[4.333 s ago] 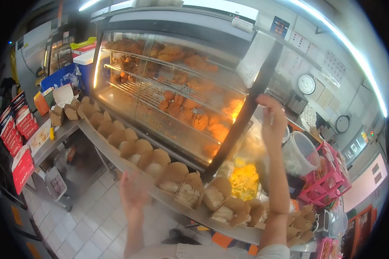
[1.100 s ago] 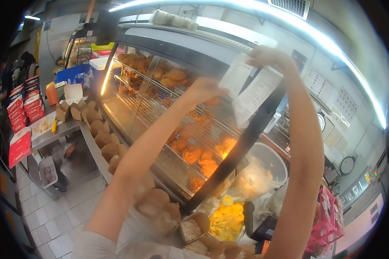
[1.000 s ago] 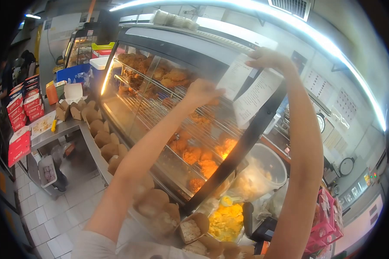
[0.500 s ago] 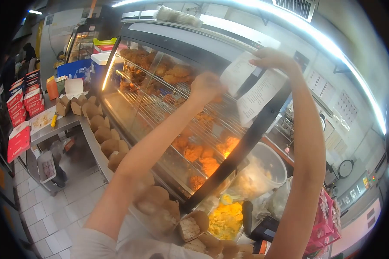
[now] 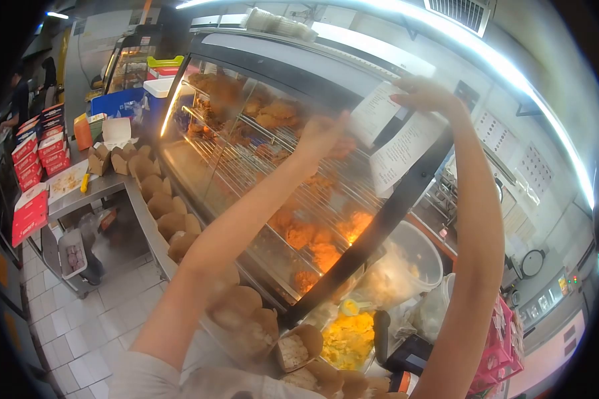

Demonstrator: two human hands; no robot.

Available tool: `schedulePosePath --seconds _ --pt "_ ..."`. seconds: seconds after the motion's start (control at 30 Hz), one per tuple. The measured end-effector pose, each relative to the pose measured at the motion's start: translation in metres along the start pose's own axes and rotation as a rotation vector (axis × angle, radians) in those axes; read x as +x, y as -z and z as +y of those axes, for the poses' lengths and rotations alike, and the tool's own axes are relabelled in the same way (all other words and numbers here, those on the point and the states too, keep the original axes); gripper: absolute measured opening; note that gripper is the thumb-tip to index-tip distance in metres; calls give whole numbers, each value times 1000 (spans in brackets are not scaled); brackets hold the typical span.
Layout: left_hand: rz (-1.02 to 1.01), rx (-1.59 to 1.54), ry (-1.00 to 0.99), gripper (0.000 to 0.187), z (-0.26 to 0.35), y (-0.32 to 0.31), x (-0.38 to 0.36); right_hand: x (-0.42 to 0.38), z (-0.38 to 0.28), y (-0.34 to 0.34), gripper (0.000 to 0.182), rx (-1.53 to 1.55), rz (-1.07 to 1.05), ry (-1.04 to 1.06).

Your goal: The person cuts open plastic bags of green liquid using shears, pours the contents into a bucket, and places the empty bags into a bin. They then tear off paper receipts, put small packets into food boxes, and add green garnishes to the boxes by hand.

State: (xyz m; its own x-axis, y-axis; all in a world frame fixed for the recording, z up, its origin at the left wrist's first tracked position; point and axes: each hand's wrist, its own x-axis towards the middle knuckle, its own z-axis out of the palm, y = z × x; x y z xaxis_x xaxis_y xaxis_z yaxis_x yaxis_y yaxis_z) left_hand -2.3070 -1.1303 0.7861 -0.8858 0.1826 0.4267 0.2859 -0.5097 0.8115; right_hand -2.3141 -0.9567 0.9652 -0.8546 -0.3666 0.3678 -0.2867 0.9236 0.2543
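My right hand (image 5: 424, 95) is raised to the top edge of the glass display cabinet (image 5: 279, 50), its fingers closed at the upper end of a printed receipt (image 5: 406, 151). Another receipt (image 5: 375, 114) hangs just left of it against the glass. My left hand (image 5: 323, 141) is in front of the cabinet, beside the left receipt, with its fingers partly apart and nothing visible in them. Fried chicken (image 5: 273, 114) lies on the wire racks behind the glass.
Brown paper boxes (image 5: 160, 205) line the counter along the cabinet. A tray of yellow food (image 5: 349, 336), a clear tub (image 5: 412, 256) and a pink basket (image 5: 499, 349) stand at the lower right. Red boxes (image 5: 30, 163) are stacked at the left, and a person (image 5: 18, 93) stands behind them.
My left hand's fingers have loosened from a closed shape and spread somewhat beside the left receipt. My right hand stays at the receipts' top. The view has shifted slightly.
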Motion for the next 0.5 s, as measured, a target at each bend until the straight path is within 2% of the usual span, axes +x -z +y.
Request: schedulePosePath --seconds 0.1,0.3,0.4,0.47,0.5 --pt "33 101 -24 48 -3 0 -2 -1 -3 0 59 15 -23 3" --pt "25 156 -83 50 -15 4 -25 8 20 -9 59 121 112 11" --pt "51 119 -26 47 -19 6 -53 10 28 -10 54 81 211 131" --pt "19 -7 -114 42 -17 11 -79 -17 0 -6 46 96 705 143" --pt "99 -102 -98 42 -16 11 -95 -36 -23 -5 43 224 788 124"
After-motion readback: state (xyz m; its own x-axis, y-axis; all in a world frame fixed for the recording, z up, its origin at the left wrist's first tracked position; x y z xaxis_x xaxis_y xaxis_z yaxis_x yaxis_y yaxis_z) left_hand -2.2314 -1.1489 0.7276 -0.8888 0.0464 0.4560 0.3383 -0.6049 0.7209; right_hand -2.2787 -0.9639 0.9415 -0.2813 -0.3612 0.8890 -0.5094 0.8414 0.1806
